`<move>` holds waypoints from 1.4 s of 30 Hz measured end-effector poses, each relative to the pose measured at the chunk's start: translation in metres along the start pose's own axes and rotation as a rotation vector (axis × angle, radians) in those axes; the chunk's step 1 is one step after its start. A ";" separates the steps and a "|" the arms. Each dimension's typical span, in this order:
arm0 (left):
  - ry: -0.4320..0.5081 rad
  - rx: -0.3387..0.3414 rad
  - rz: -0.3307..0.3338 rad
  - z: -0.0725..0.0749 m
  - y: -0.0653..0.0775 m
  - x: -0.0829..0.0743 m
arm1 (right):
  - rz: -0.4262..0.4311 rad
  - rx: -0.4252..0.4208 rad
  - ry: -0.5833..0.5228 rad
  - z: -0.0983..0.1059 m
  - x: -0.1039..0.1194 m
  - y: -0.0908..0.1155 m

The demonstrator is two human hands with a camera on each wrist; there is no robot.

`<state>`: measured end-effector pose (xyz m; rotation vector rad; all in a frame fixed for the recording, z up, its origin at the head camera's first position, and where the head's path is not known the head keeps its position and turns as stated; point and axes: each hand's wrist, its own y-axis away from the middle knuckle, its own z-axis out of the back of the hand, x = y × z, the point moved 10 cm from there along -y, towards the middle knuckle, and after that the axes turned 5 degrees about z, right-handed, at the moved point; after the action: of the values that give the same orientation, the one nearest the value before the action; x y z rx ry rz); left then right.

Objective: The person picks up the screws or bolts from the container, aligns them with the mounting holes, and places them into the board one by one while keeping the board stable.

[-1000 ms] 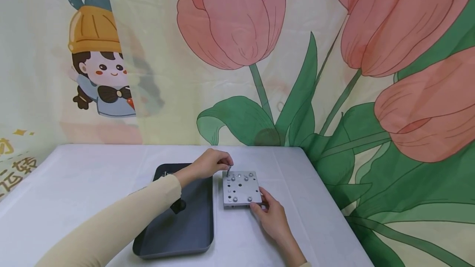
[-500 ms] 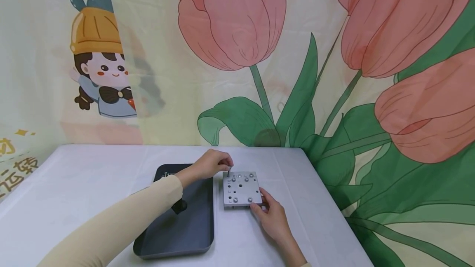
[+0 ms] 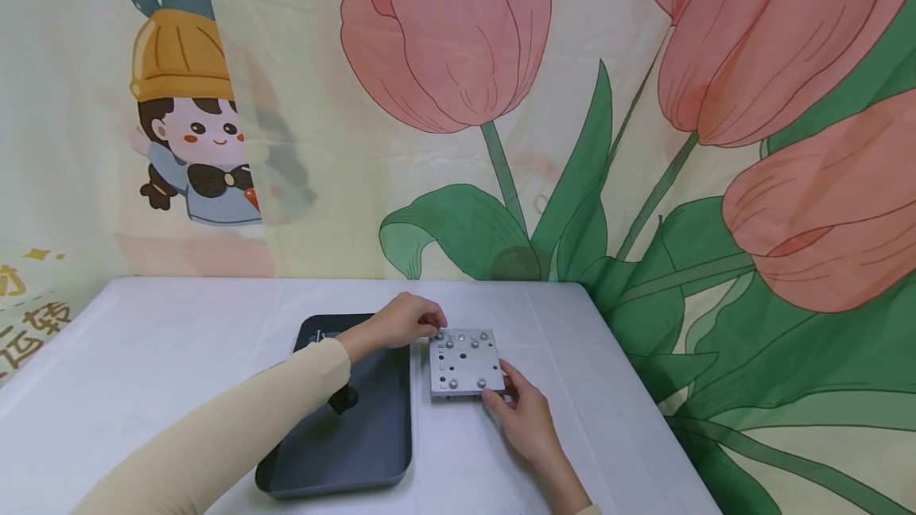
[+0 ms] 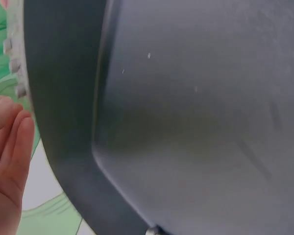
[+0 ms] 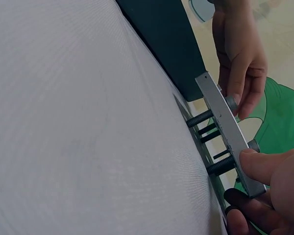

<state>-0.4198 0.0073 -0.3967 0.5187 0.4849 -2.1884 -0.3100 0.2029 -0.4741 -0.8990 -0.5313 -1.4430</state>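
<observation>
A square silver metal plate with several holes and bolts is held close over the white table. My right hand grips its near right corner, thumb on top and fingers below, as the right wrist view shows. My left hand reaches across to the far left corner, its bunched fingertips right at a bolt head there. Whether they still pinch that bolt I cannot tell. Threaded bolt shanks stick out below the plate in the right wrist view. Bolt heads show near the left fingertips in the left wrist view.
A dark grey tray stands left of the plate, partly under my left forearm. Small metal pieces lie at its far end, and a black object shows by the sleeve. The white table ends at a printed cloth backdrop.
My left hand has lowered slightly at the far left corner. The bolt that stood up from the hole there has sunk, its head now down at the plate. The right hand keeps its hold.
</observation>
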 end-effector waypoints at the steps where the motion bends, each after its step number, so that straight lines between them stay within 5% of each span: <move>1: -0.006 -0.001 0.002 0.003 0.002 0.002 | 0.002 0.001 0.001 0.000 0.000 0.000; 11: -0.080 -0.020 0.084 0.062 0.033 0.030 | 0.003 0.006 0.010 -0.002 0.000 0.001; 16: -0.151 -0.009 0.131 0.076 0.053 0.050 | -0.005 0.006 0.000 -0.001 0.000 0.001; 23: -0.184 0.079 0.220 0.070 0.071 0.074 | -0.018 0.007 -0.005 -0.001 0.000 0.002; 31: -0.245 0.142 0.276 0.050 0.077 0.093 | -0.010 0.005 -0.011 -0.001 0.001 0.002; 42: -0.224 0.167 0.236 0.041 0.072 0.084 | 0.001 0.004 -0.011 -0.001 -0.001 -0.001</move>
<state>-0.4201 -0.1094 -0.4173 0.3906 0.1143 -2.0370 -0.3107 0.2028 -0.4749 -0.9047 -0.5412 -1.4363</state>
